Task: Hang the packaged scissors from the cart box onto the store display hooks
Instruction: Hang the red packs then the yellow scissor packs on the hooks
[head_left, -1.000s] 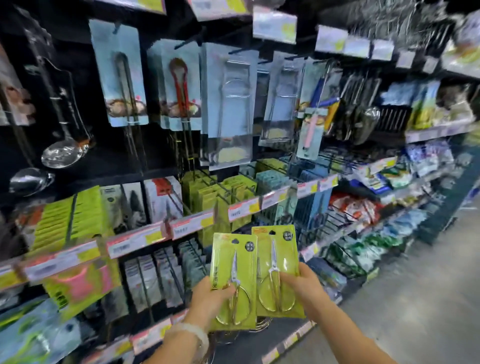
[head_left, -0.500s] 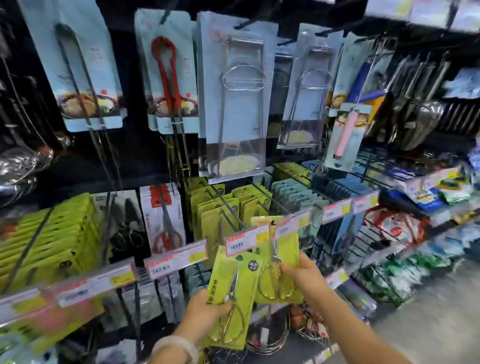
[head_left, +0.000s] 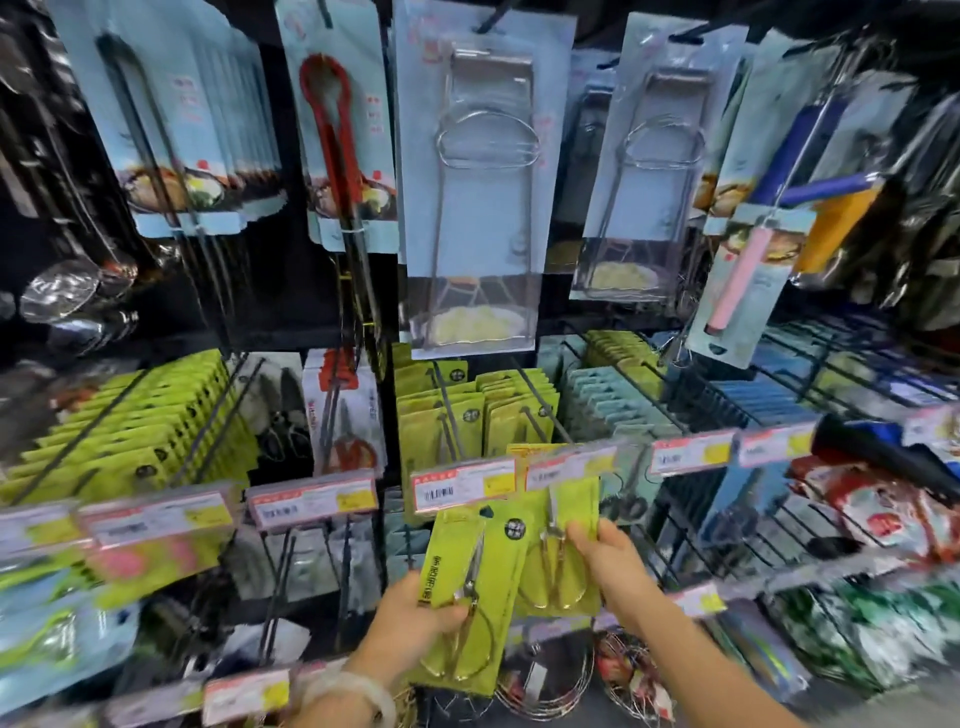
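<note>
Head view, store display. I see little open room: the price-tag rail (head_left: 457, 486) runs across just above both hands, w/ hook rods (head_left: 448, 410) projecting toward me behind it. Only a dark gap sits below the rail, between tags and lower stock.

Hooks behind the rail carry rows of green scissor packs (head_left: 439, 421), packed front to back; a bigger green row (head_left: 135, 441) hangs at left, blue-grey packs (head_left: 613, 400) at right. Upper tier: tall pale-blue cards w/ tongs (head_left: 337, 145) and wire utensils (head_left: 485, 171).

My left hand (head_left: 415, 618) grips one green scissors pack (head_left: 475, 587) by its lower left edge, thumb on front; card tilted, its top just under the rail. My right hand (head_left: 608, 561) pinches a second scissors pack (head_left: 563, 540) at its right edge; its top is behind a price tag (head_left: 569, 465). Whether it's on a hook: can't tell. Each pack: lime card, round dark logo, gold-looped scissors, blades up. Packs overlap slightly.
</note>
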